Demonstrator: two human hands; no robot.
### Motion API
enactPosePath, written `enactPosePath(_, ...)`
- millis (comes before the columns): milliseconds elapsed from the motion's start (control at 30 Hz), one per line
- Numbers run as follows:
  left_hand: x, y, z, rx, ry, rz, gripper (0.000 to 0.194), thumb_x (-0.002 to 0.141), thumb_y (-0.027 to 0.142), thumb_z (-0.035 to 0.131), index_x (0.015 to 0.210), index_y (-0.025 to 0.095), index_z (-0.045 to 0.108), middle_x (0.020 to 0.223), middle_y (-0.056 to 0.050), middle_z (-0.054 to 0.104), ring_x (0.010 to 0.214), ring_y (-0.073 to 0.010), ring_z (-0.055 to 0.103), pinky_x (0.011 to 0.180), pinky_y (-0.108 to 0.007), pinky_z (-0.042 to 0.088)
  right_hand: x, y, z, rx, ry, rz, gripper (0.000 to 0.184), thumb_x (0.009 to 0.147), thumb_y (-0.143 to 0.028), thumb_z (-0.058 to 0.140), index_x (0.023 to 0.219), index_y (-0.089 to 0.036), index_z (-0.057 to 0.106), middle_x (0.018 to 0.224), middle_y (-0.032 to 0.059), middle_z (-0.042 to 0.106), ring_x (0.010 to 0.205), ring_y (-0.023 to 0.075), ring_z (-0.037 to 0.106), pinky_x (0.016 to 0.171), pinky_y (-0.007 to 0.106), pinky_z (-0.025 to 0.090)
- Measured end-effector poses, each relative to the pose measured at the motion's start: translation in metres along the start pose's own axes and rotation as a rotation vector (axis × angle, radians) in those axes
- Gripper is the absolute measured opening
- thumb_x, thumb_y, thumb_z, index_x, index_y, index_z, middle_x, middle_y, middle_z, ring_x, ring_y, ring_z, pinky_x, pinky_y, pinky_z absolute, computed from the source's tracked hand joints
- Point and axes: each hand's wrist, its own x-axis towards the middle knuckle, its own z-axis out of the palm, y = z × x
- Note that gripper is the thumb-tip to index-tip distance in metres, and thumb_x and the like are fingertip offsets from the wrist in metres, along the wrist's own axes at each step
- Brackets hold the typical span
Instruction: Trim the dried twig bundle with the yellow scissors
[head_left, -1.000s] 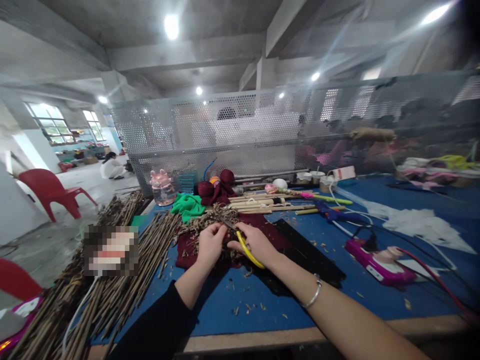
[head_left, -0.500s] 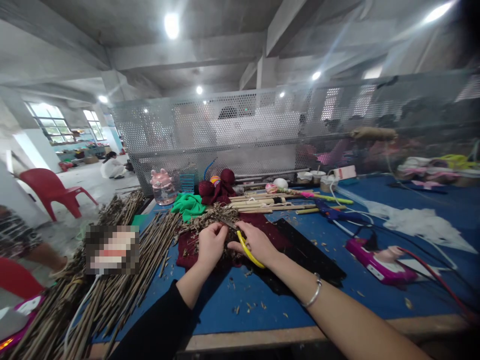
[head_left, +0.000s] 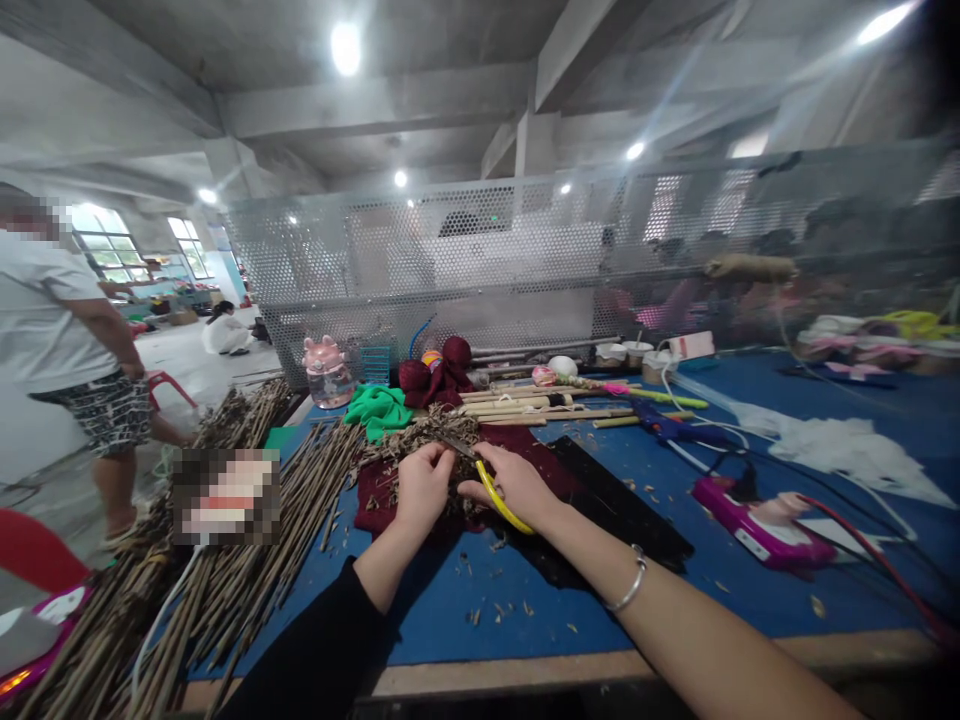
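My right hand (head_left: 517,484) is closed around yellow-handled scissors (head_left: 495,494), their blades pointing up-left toward a heap of dry twig cuttings (head_left: 424,433). Just to the left, my left hand (head_left: 421,485) pinches a small piece of twig at the blade tips. Both hands rest over a dark red cloth (head_left: 375,500) on the blue table (head_left: 525,600). A silver bracelet (head_left: 628,585) sits on my right wrist.
A long pile of dry sticks (head_left: 225,560) lies at the left. A black strip (head_left: 622,510), a pink device with cables (head_left: 757,525), a green cloth (head_left: 377,408), red yarn (head_left: 435,375), a pink bottle (head_left: 325,375) and bamboo rods (head_left: 540,405) lie around. A person in white (head_left: 67,340) stands left.
A person in a white shirt has walked into view at the left, covering the red chair. My hands have stayed almost in place on the twigs.
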Motion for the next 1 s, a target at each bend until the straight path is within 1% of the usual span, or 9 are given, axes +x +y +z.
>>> enactPosePath(133, 0.003, -0.002, -0.003, 0.081, -0.055, -0.013, 0.026, 0.078, 0.030, 0.047, 0.072, 0.016, 0.068, 0.067, -0.003, 0.066, 0.061, -0.0140, 0.056, 0.061, -0.022, 0.038, 0.000, 0.001, -0.004, -0.023, -0.025, 0.028, 0.040, 0.073, -0.054, 0.057, 0.096, -0.021, 0.055, 0.075, 0.0031, 0.062, 0.065, 0.0163, 0.056, 0.056, 0.023, 0.036)
enactPosePath(233, 0.008, -0.007, -0.011, 0.252, -0.149, -0.016, 0.019, 0.074, 0.026, 0.053, 0.074, 0.016, 0.069, 0.071, -0.006, 0.068, 0.065, -0.0164, 0.058, 0.064, -0.024, 0.039, 0.001, 0.005, -0.011, -0.055, -0.014, 0.022, 0.047, 0.069, -0.058, 0.058, 0.099, -0.022, 0.053, 0.078, 0.0031, 0.062, 0.065, 0.0164, 0.055, 0.056, 0.023, 0.035)
enactPosePath(333, 0.012, -0.010, -0.020, 0.385, -0.146, 0.019, 0.020, 0.071, 0.029, 0.059, 0.083, 0.017, 0.069, 0.078, -0.009, 0.068, 0.072, -0.0183, 0.059, 0.067, -0.025, 0.038, 0.004, 0.013, -0.019, -0.043, 0.036, 0.049, 0.051, 0.070, -0.057, 0.057, 0.105, -0.020, 0.050, 0.079, 0.0032, 0.061, 0.064, 0.0158, 0.054, 0.057, 0.024, 0.036)
enactPosePath(433, 0.009, -0.008, -0.024, 0.409, -0.226, 0.051, 0.025, 0.067, 0.043, 0.061, 0.068, 0.019, 0.067, 0.063, -0.006, 0.065, 0.060, -0.0167, 0.057, 0.059, -0.024, 0.037, 0.006, 0.023, -0.022, -0.021, 0.097, 0.083, 0.048, 0.074, -0.054, 0.055, 0.107, -0.019, 0.050, 0.073, 0.0017, 0.059, 0.058, 0.0139, 0.052, 0.055, 0.023, 0.036)
enactPosePath(533, 0.003, -0.006, -0.020, 0.410, -0.370, 0.082, 0.025, 0.053, 0.045, 0.071, 0.056, 0.021, 0.064, 0.052, -0.002, 0.060, 0.051, -0.0148, 0.053, 0.054, -0.023, 0.035, 0.007, 0.031, -0.021, -0.031, 0.158, 0.120, 0.047, 0.073, -0.052, 0.055, 0.107, -0.019, 0.051, 0.071, 0.0011, 0.058, 0.058, 0.0142, 0.052, 0.054, 0.023, 0.036)
enactPosePath(633, 0.002, -0.004, -0.018, 0.509, -0.431, 0.092, 0.016, 0.059, 0.039, 0.068, 0.061, 0.023, 0.066, 0.059, -0.003, 0.063, 0.057, -0.0165, 0.056, 0.057, -0.023, 0.036, 0.008, 0.035, -0.019, -0.062, 0.177, 0.162, 0.049, 0.071, -0.053, 0.057, 0.107, -0.020, 0.051, 0.072, 0.0012, 0.059, 0.058, 0.0149, 0.053, 0.053, 0.023, 0.035)
enactPosePath(733, 0.008, -0.003, -0.021, 0.600, -0.380, 0.069, 0.015, 0.072, 0.033, 0.057, 0.071, 0.022, 0.068, 0.071, -0.007, 0.066, 0.068, -0.0189, 0.059, 0.063, -0.024, 0.038, 0.008, 0.035, -0.018, -0.060, 0.186, 0.163, 0.048, 0.071, -0.054, 0.057, 0.105, -0.021, 0.052, 0.070, 0.0008, 0.059, 0.059, 0.0153, 0.054, 0.054, 0.023, 0.035)
enactPosePath(833, 0.015, -0.006, -0.027, 0.636, -0.281, 0.035, 0.018, 0.076, 0.028, 0.052, 0.080, 0.021, 0.068, 0.079, -0.009, 0.067, 0.079, -0.0211, 0.060, 0.069, -0.026, 0.040, 0.008, 0.034, -0.017, -0.043, 0.194, 0.152, 0.047, 0.072, -0.054, 0.056, 0.104, -0.021, 0.052, 0.069, 0.0007, 0.059, 0.060, 0.0157, 0.054, 0.055, 0.023, 0.036)
enactPosePath(1000, 0.019, -0.018, -0.025, 0.421, -0.212, 0.045, 0.026, 0.073, 0.018, 0.053, 0.096, 0.018, 0.067, 0.090, -0.009, 0.068, 0.083, -0.0207, 0.061, 0.077, -0.027, 0.042, 0.007, 0.034, -0.015, -0.043, 0.150, 0.165, 0.048, 0.071, -0.054, 0.057, 0.105, -0.021, 0.051, 0.076, 0.0022, 0.061, 0.064, 0.0166, 0.056, 0.058, 0.024, 0.038)
